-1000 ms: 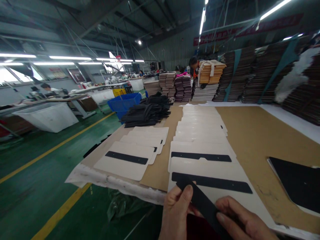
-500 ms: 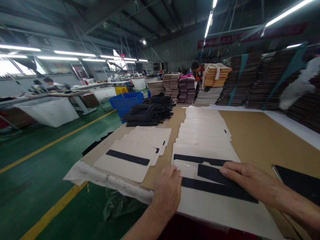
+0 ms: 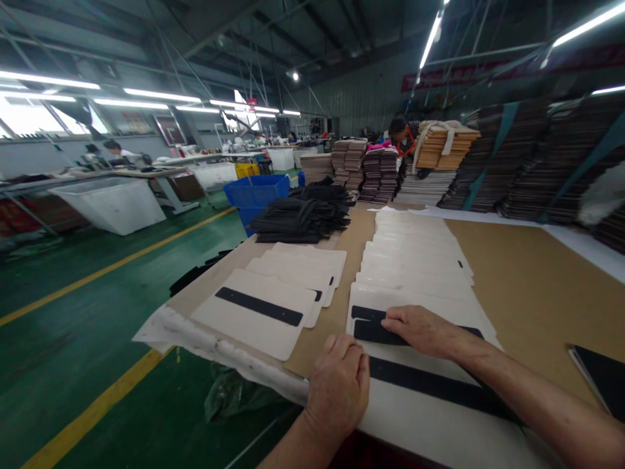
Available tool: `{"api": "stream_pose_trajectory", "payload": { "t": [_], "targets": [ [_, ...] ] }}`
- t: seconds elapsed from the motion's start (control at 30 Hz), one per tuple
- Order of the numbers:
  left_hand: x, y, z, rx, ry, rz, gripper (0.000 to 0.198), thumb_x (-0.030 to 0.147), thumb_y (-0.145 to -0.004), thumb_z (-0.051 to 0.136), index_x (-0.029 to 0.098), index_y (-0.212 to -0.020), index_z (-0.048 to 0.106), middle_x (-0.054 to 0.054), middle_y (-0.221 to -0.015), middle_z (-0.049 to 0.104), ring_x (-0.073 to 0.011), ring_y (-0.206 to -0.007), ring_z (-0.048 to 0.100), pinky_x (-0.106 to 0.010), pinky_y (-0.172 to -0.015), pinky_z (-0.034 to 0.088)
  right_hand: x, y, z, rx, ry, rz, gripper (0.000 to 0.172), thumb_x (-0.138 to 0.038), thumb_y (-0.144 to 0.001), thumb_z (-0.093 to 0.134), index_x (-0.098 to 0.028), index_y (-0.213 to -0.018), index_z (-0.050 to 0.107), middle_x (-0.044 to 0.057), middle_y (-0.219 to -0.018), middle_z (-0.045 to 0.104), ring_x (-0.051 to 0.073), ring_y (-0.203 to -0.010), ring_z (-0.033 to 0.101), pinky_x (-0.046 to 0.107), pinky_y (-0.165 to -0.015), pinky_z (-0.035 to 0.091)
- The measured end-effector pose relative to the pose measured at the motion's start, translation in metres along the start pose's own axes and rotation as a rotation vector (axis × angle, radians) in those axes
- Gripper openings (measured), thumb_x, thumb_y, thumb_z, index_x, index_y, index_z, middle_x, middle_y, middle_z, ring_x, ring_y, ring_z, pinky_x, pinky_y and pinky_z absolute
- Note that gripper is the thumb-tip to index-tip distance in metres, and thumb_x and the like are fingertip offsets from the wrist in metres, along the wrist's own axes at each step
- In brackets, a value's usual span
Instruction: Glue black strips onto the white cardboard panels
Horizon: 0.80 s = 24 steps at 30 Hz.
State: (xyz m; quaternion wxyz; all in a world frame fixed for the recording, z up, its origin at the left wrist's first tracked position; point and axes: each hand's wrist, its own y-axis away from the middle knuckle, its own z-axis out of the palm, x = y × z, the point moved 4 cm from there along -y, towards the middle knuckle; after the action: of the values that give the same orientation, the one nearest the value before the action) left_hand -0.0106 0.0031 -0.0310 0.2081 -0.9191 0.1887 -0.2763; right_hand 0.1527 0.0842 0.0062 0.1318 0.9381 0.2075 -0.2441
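Note:
My left hand (image 3: 338, 384) rests curled on the near left corner of a white card (image 3: 415, 430) that carries a long black strip (image 3: 439, 385). My right hand (image 3: 420, 330) lies flat, fingers stretched out, pressing a second black strip (image 3: 375, 332) onto the card just behind. That card heads a row of overlapped white cards (image 3: 415, 251) running away from me. To the left lies a shorter overlapped row of white cards (image 3: 273, 306), its front card carrying a black strip (image 3: 258, 306).
A heap of black strips (image 3: 303, 215) lies at the far left of the brown cardboard table top (image 3: 527, 273). Stacks of card sheets (image 3: 439, 163) line the back. A black sheet (image 3: 603, 378) sits at right. Blue bin (image 3: 256, 192), white tub (image 3: 110, 205), green floor left; people beyond.
My right hand has slid the loose black strip leftward and farther onto the second card and now presses it flat. My left hand has curled at the near card's corner.

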Motion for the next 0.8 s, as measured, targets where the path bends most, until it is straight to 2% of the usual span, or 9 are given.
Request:
{"api": "stream_pose_trajectory", "payload": {
  "t": [0.17, 0.23, 0.3, 0.37, 0.47, 0.6, 0.7, 0.8],
  "targets": [
    [0.001, -0.001, -0.001, -0.016, -0.031, -0.034, 0.013, 0.012, -0.087, 0.051, 0.019, -0.084, 0.061, -0.008, -0.094, 0.061, -0.0233, -0.090, 0.056, -0.040, -0.080, 0.051, -0.001, 0.000, 0.002, 0.019, 0.054, 0.009, 0.034, -0.031, -0.092, 0.042, -0.022, -0.061, 0.052, 0.001, -0.063, 0.058, 0.015, -0.061, 0.048, 0.028, -0.061, 0.032],
    [0.000, -0.001, 0.000, -0.039, -0.057, -0.050, 0.016, 0.014, -0.087, 0.051, 0.018, -0.097, 0.063, -0.010, -0.104, 0.063, -0.0256, -0.097, 0.056, -0.042, -0.085, 0.051, 0.000, 0.000, 0.004, 0.018, 0.083, 0.020, 0.034, -0.031, -0.092, 0.042, -0.021, -0.062, 0.054, 0.003, -0.065, 0.060, 0.016, -0.063, 0.050, 0.029, -0.062, 0.033],
    [0.000, -0.001, 0.001, -0.072, -0.097, -0.050, 0.031, 0.016, -0.088, 0.050, 0.015, -0.117, 0.061, -0.012, -0.120, 0.062, -0.0290, -0.107, 0.055, -0.047, -0.093, 0.049, 0.001, -0.001, 0.004, 0.011, 0.118, 0.026, 0.034, -0.031, -0.093, 0.041, -0.021, -0.065, 0.057, 0.004, -0.068, 0.063, 0.017, -0.065, 0.053, 0.029, -0.064, 0.034],
    [-0.001, -0.001, 0.003, -0.119, -0.128, -0.053, 0.040, 0.018, -0.090, 0.047, 0.013, -0.128, 0.056, -0.011, -0.131, 0.059, -0.0307, -0.114, 0.052, -0.049, -0.101, 0.045, 0.003, -0.003, 0.005, -0.012, 0.157, 0.036, 0.034, -0.033, -0.094, 0.040, -0.020, -0.069, 0.060, 0.006, -0.072, 0.066, 0.018, -0.067, 0.056, 0.030, -0.064, 0.035],
    [-0.002, 0.000, 0.005, -0.184, -0.142, -0.074, 0.041, 0.020, -0.092, 0.044, 0.015, -0.130, 0.057, -0.006, -0.137, 0.057, -0.0288, -0.116, 0.051, -0.046, -0.105, 0.044, 0.006, -0.005, 0.007, -0.056, 0.211, 0.070, 0.035, -0.034, -0.094, 0.040, -0.019, -0.073, 0.063, 0.008, -0.077, 0.069, 0.019, -0.070, 0.058, 0.030, -0.064, 0.035],
    [-0.001, -0.001, 0.004, -0.210, -0.165, -0.084, 0.043, 0.021, -0.092, 0.042, 0.016, -0.132, 0.057, -0.004, -0.141, 0.054, -0.0285, -0.119, 0.049, -0.045, -0.107, 0.042, 0.007, -0.007, 0.009, -0.057, 0.232, 0.107, 0.035, -0.037, -0.094, 0.040, -0.018, -0.075, 0.064, 0.009, -0.080, 0.070, 0.020, -0.071, 0.059, 0.030, -0.064, 0.035],
    [0.000, -0.002, 0.003, -0.234, -0.191, -0.086, 0.043, 0.020, -0.091, 0.042, 0.015, -0.131, 0.058, -0.003, -0.142, 0.055, -0.0293, -0.119, 0.049, -0.046, -0.107, 0.043, 0.008, -0.005, 0.004, -0.018, 0.160, 0.134, 0.030, -0.039, -0.091, 0.045, -0.019, -0.077, 0.063, 0.007, -0.077, 0.069, 0.018, -0.068, 0.057, 0.029, -0.062, 0.035],
    [0.000, -0.003, 0.004, -0.240, -0.216, -0.068, 0.043, 0.020, -0.091, 0.042, 0.014, -0.130, 0.059, -0.004, -0.141, 0.055, -0.0288, -0.116, 0.050, -0.045, -0.103, 0.047, 0.022, 0.010, -0.012, -0.036, 0.007, 0.147, 0.019, -0.039, -0.082, 0.058, -0.020, -0.083, 0.063, 0.002, -0.075, 0.065, 0.015, -0.067, 0.054, 0.027, -0.060, 0.036]
  ]
}}
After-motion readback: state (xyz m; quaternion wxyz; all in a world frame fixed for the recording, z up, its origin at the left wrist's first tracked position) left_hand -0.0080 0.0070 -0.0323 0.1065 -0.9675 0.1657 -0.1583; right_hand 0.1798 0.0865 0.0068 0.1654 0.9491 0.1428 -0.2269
